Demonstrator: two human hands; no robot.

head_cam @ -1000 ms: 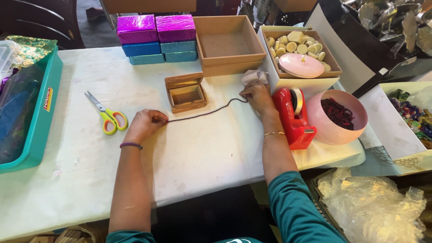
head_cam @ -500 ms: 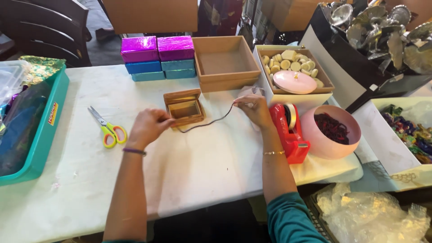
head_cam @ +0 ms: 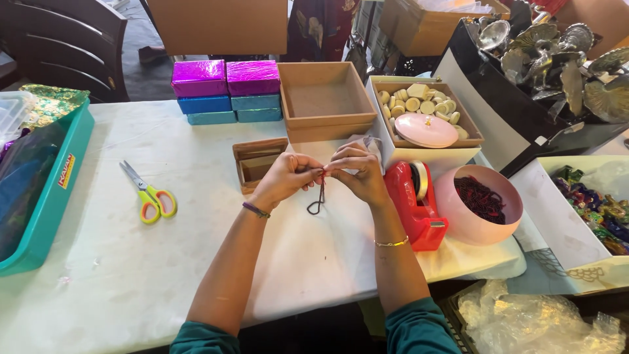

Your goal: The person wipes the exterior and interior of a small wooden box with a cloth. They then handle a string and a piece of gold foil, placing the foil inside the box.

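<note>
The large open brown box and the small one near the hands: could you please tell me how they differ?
The large brown box is square, deep and empty; the small brown box is shallower and seems to hold an inner tray. The large one stands farther back beside the foil-wrapped boxes; the small one lies just behind the left hand. Both are lidless and brown.

String ends: I can't see them; the fingertips of my left hand [head_cam: 285, 178] and right hand [head_cam: 357, 174] cover where the dark string [head_cam: 318, 200] is pinched.
Small wooden box [head_cam: 259, 164]: partly behind my left hand.
Teal tray [head_cam: 49, 196]: cut off at the frame's left edge.
Clear plastic wrap [head_cam: 537, 321]: cut off lower right.
</note>
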